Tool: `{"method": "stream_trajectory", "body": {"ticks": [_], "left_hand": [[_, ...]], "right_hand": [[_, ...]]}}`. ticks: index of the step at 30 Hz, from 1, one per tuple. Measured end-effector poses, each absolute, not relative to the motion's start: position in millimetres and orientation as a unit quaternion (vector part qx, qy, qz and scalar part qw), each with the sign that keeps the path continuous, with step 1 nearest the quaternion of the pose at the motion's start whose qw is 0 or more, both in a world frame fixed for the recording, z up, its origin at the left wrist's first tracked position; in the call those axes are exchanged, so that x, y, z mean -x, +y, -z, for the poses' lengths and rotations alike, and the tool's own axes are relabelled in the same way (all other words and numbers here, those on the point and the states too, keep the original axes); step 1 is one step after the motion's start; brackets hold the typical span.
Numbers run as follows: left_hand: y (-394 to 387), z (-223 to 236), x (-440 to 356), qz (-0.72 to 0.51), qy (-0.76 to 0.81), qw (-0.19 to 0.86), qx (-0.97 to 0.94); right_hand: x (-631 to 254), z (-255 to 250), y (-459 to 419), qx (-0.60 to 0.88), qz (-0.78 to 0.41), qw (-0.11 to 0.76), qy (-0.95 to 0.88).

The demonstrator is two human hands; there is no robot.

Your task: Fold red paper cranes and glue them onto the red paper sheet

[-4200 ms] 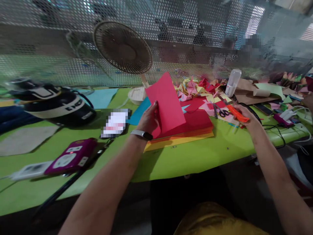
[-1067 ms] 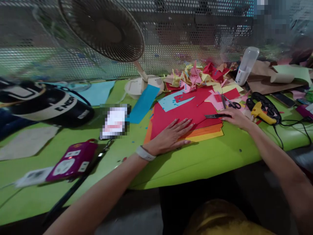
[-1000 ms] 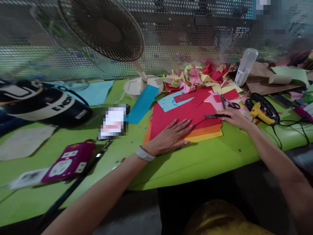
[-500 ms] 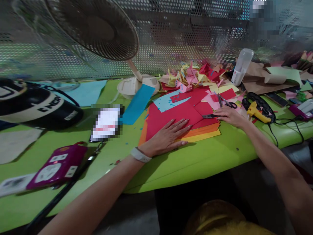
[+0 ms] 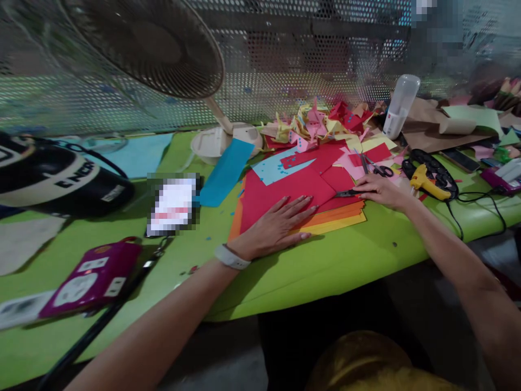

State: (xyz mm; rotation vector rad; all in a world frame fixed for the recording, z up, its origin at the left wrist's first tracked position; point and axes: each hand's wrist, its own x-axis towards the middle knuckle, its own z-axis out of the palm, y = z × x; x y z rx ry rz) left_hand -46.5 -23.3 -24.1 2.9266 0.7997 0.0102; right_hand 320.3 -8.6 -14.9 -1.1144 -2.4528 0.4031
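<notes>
Red paper (image 5: 290, 186) under flat left hand (image 5: 273, 228), fingers spread; right hand (image 5: 381, 191) pinching black knife (image 5: 345, 193)

Red paper (image 5: 299, 184), bright blue strip (image 5: 227, 174)

Dim light, deep shadow below the table (image 5: 280, 288), stretched edges, pixelated bright screen (image 5: 173, 203)

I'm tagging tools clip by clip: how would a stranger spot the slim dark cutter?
On the green-covered table, find the stack of red, orange and yellow paper sheets. At its right side, the person's right hand grips the slim dark cutter, pointing left. Unlike the black-handled scissors lying just behind, it shows no finger loops.
</notes>
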Motion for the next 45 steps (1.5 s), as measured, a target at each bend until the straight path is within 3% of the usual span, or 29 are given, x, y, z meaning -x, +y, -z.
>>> {"method": "stream_trajectory", "body": {"ticks": [10,22,36,45], "left_hand": [[-3,-3,29,-0.027,0.248,0.069,-0.966],[12,8,7,-0.032,0.212,-0.053,-0.975],[13,5,-7,-0.031,0.205,-0.072,-0.976],[17,8,-1,-0.054,0.207,-0.025,-0.977]], "right_hand": [[-320,15,-9,0.41,-0.148,0.186,-0.881],[-312,11,-19,0.446,-0.14,0.179,-0.866],[-313,15,-17,0.453,-0.14,0.177,-0.863],[-311,15,-16,0.448,-0.138,0.183,-0.864]]}}
